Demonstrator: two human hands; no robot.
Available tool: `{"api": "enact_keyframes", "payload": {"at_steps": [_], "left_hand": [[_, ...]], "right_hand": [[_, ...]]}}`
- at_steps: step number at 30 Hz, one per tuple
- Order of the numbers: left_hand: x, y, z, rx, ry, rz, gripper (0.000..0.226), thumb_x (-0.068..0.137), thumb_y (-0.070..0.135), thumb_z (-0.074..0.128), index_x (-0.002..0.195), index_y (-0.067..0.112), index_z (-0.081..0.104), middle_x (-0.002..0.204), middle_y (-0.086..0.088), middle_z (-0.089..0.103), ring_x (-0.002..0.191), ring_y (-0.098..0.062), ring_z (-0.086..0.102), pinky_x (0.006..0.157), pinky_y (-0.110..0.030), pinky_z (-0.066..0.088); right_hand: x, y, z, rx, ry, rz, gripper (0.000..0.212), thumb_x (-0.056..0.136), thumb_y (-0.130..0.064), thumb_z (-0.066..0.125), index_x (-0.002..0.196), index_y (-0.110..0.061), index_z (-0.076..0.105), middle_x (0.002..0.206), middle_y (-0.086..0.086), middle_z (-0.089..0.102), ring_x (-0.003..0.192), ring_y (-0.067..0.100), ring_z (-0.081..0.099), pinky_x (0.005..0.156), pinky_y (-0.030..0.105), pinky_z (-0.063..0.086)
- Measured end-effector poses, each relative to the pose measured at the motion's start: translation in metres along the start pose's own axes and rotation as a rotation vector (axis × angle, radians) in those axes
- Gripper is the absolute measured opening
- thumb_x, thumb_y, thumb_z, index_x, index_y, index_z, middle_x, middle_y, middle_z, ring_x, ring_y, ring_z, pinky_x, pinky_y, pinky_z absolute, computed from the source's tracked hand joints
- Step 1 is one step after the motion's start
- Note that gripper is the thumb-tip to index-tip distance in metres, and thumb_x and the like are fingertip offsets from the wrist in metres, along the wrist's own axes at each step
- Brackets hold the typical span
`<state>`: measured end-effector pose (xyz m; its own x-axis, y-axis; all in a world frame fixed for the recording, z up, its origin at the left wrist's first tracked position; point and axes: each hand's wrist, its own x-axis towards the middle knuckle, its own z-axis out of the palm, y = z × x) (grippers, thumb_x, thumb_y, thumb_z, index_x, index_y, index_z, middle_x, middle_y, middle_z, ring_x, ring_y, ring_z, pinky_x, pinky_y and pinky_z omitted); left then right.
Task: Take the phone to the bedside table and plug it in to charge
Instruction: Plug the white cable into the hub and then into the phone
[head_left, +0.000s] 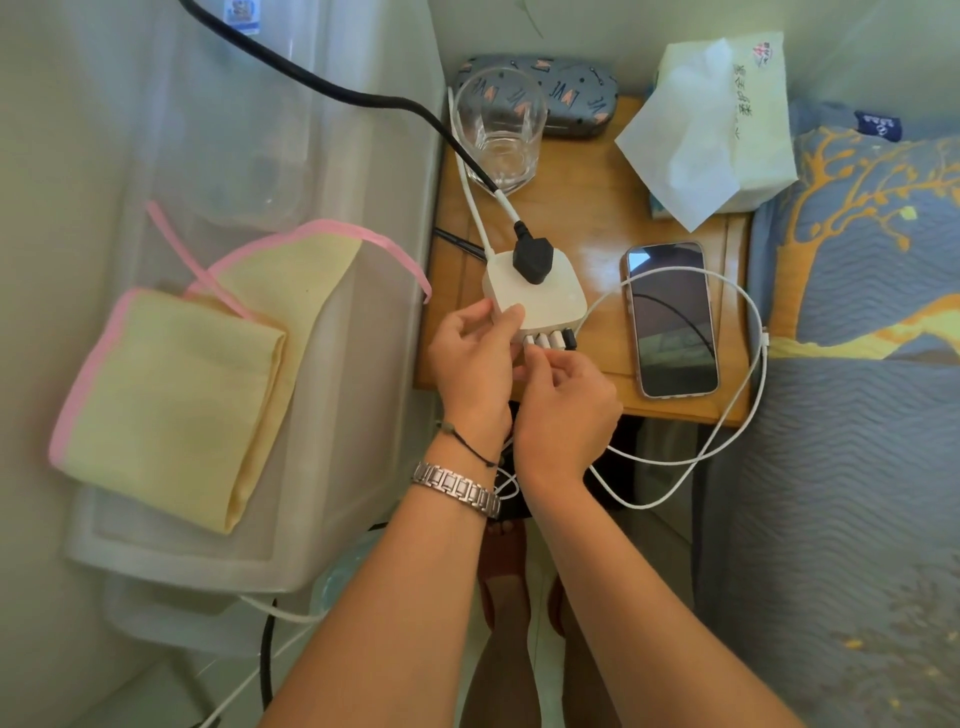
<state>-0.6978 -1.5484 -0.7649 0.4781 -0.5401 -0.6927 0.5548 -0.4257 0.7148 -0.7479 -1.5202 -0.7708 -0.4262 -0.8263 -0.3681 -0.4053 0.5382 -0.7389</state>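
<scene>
- Reaching in from the bottom of the view, two bare forearms meet over the near left corner of the bedside table (670, 410); a metal watch band (457, 488) and a thin dark cord bracelet (467, 441) sit on the left wrist.
- The right hand (566, 405) has its fingertips pinched together on one of the small white plugs (535, 342) along the near edge of the white power cube (535, 296).
- The left hand (472, 358) is closed on the cube's near left corner, thumb on top and fingers curled beside it.
- A white charging cable (748, 374) loops from under the right hand, hangs below the table edge, rises past the right side of the table and arcs back over the top of the phone toward the cube; its free end lies at the edge of the bed (831, 415).
- The phone (672, 322) lies flat and face up on the table, just right of the cube, screen dark, with no plug in it that can be seen.
- A black plug (535, 257) sits in the top of the cube, its thick black cord (322, 83) running away to the upper left.
- To the left, a folded yellow cloth with pink trim (176, 395) rests on a clear plastic storage box (249, 156).
- Further back on the table stands an empty drinking glass (501, 130), upright.
- Behind it lies a grey patterned case (571, 93), and to the right a tissue pack (711, 130) with a sheet sticking out.
</scene>
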Motion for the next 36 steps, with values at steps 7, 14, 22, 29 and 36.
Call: {"api": "enact_keyframes", "payload": {"at_steps": [7, 14, 22, 29, 36], "left_hand": [[0.008, 0.000, -0.006, 0.053, 0.038, 0.030, 0.033, 0.083, -0.003, 0.067, 0.115, 0.001, 0.059, 0.089, 0.000, 0.066, 0.086, -0.016, 0.067, 0.067, -0.018, 0.058], [0.015, -0.008, -0.010, 0.276, 0.124, 0.103, 0.036, 0.083, 0.003, 0.068, 0.118, 0.004, 0.063, 0.104, -0.006, 0.069, 0.094, -0.017, 0.067, 0.086, -0.030, 0.054], [0.022, -0.015, -0.016, 0.444, 0.142, 0.156, 0.037, 0.084, 0.008, 0.067, 0.121, 0.006, 0.062, 0.113, -0.008, 0.070, 0.099, -0.018, 0.066, 0.090, -0.034, 0.054], [-0.001, -0.014, -0.001, 0.533, 0.283, 0.360, 0.033, 0.084, 0.010, 0.068, 0.117, 0.010, 0.062, 0.115, -0.003, 0.068, 0.093, -0.008, 0.062, 0.078, -0.020, 0.053], [-0.029, -0.013, 0.031, 0.648, 0.149, 0.564, 0.033, 0.085, 0.014, 0.066, 0.117, 0.016, 0.060, 0.111, 0.007, 0.062, 0.110, -0.017, 0.058, 0.093, -0.028, 0.046]], "right_hand": [[0.008, 0.007, -0.018, -0.036, -0.242, -0.115, 0.010, 0.086, -0.020, 0.066, 0.090, -0.012, 0.072, 0.078, -0.001, 0.071, 0.071, 0.009, 0.065, 0.066, 0.031, 0.058], [0.021, 0.023, -0.037, -0.010, -0.416, 0.038, 0.004, 0.080, -0.015, 0.072, 0.078, -0.017, 0.070, 0.070, -0.005, 0.067, 0.064, 0.011, 0.068, 0.069, 0.035, 0.061], [0.023, 0.035, -0.039, 0.003, -0.497, 0.078, 0.004, 0.082, -0.015, 0.071, 0.081, -0.018, 0.068, 0.075, -0.002, 0.069, 0.065, 0.006, 0.067, 0.061, 0.015, 0.056], [0.041, 0.024, -0.081, -0.047, -0.407, -0.122, 0.010, 0.085, -0.017, 0.067, 0.095, -0.016, 0.070, 0.085, -0.008, 0.066, 0.081, 0.001, 0.061, 0.068, 0.007, 0.043], [0.089, 0.025, -0.141, -0.060, 0.001, -0.164, 0.009, 0.081, -0.015, 0.068, 0.089, -0.012, 0.070, 0.078, -0.004, 0.067, 0.070, 0.006, 0.061, 0.070, 0.019, 0.048]]}}
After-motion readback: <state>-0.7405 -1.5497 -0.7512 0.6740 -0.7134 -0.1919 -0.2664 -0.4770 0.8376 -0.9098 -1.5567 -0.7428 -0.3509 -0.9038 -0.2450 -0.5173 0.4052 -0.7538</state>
